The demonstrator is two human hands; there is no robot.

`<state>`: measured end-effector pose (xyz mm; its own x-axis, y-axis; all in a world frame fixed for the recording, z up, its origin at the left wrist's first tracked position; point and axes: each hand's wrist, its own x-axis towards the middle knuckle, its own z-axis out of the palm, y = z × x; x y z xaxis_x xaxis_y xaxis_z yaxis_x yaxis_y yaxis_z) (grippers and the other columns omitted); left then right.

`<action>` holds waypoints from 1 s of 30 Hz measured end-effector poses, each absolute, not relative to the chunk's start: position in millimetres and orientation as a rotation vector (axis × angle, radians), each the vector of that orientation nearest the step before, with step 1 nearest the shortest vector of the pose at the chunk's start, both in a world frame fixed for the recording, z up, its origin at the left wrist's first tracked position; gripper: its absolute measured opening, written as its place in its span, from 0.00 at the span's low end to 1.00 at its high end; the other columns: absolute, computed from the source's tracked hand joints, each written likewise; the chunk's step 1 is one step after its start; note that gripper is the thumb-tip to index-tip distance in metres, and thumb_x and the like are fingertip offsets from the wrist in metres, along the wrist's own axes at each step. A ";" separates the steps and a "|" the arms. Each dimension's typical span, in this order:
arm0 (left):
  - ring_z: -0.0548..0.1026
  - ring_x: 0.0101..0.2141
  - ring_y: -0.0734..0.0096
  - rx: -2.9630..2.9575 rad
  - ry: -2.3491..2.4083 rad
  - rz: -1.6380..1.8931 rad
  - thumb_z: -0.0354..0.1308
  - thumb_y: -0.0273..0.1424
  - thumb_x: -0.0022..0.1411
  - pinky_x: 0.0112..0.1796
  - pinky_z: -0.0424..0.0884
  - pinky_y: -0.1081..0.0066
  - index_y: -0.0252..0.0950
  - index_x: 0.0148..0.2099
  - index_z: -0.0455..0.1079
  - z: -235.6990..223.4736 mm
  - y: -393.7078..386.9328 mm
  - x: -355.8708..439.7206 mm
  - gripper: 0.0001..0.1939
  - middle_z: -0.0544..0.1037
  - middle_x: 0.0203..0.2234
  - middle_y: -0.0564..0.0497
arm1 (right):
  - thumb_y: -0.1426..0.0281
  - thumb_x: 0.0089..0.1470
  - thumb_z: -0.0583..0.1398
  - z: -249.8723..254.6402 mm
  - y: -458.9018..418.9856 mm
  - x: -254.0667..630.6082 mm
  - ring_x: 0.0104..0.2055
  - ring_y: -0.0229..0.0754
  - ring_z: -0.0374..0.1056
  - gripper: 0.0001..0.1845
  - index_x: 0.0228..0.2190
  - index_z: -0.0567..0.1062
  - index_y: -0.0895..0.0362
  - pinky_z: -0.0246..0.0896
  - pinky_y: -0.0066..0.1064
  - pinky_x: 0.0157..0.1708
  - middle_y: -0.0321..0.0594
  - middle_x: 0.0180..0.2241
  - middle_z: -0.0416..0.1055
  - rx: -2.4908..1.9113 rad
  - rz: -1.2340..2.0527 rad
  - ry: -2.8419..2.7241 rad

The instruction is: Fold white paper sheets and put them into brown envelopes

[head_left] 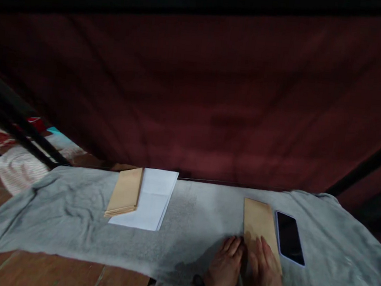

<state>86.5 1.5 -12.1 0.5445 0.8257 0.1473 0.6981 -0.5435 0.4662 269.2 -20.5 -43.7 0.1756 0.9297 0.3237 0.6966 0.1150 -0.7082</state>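
A brown paper piece (260, 215), looking like a flat envelope or folded bag, lies lengthwise on the grey cloth. My right hand (266, 266) rests on its lower part, fingers stretched out and lying flat. Close beside its left edge, my left hand (225, 264) lies palm down on the cloth with the fingers together and slightly bent; a dark band circles that wrist. Whether the left fingertips touch the paper is hard to tell. The paper's lower end is partly hidden by my right hand.
A smartphone (290, 238) with a pale purple case lies right of the brown paper. Further left, a stack of brown paper pieces (126, 190) overlaps white sheets (152, 203). A dark red fabric panel (196, 93) rises behind the cloth (74, 221); black bars (23, 128) stand left.
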 end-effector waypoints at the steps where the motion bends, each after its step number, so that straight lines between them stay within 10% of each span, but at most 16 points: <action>1: 0.56 0.68 0.60 2.401 1.325 0.543 0.46 0.28 0.70 0.66 0.57 0.56 0.40 0.70 0.56 -10.6 3.2 76.2 0.28 0.59 0.69 0.48 | 0.59 0.62 0.52 -50.6 -22.3 267.4 0.66 0.57 0.59 0.21 0.47 0.78 0.54 0.55 0.54 0.64 0.49 0.60 0.69 -1.606 0.225 -1.720; 10: 0.56 0.67 0.44 1.880 2.646 0.545 0.47 0.31 0.71 0.64 0.56 0.46 0.24 0.67 0.60 9.3 21.5 -103.9 0.26 0.61 0.67 0.31 | 0.72 0.62 0.46 -77.8 -32.0 264.8 0.72 0.56 0.46 0.24 0.47 0.79 0.54 0.50 0.59 0.65 0.47 0.63 0.66 -1.525 -0.275 -2.070; 20: 0.76 0.52 0.62 1.894 2.542 0.290 0.48 0.24 0.69 0.52 0.70 0.67 0.35 0.53 0.74 14.0 6.3 -143.8 0.17 0.79 0.51 0.42 | 0.70 0.63 0.47 -71.8 -31.8 260.7 0.70 0.56 0.50 0.23 0.48 0.79 0.52 0.49 0.57 0.65 0.44 0.62 0.67 -1.530 -0.223 -2.027; 30: 0.75 0.49 0.62 1.913 2.527 0.256 0.54 0.28 0.69 0.46 0.71 0.68 0.38 0.53 0.72 34.7 -3.4 -135.6 0.13 0.78 0.47 0.45 | 0.69 0.63 0.48 -78.9 -31.0 263.6 0.70 0.60 0.49 0.23 0.50 0.78 0.55 0.49 0.59 0.64 0.48 0.65 0.63 -1.563 -0.364 -2.072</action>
<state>-135.6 -3.4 34.7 -0.2756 0.9528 0.1274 0.9590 0.2633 0.1052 263.6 -31.0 -78.9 -0.2032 0.8113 0.5482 0.9495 0.3000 -0.0921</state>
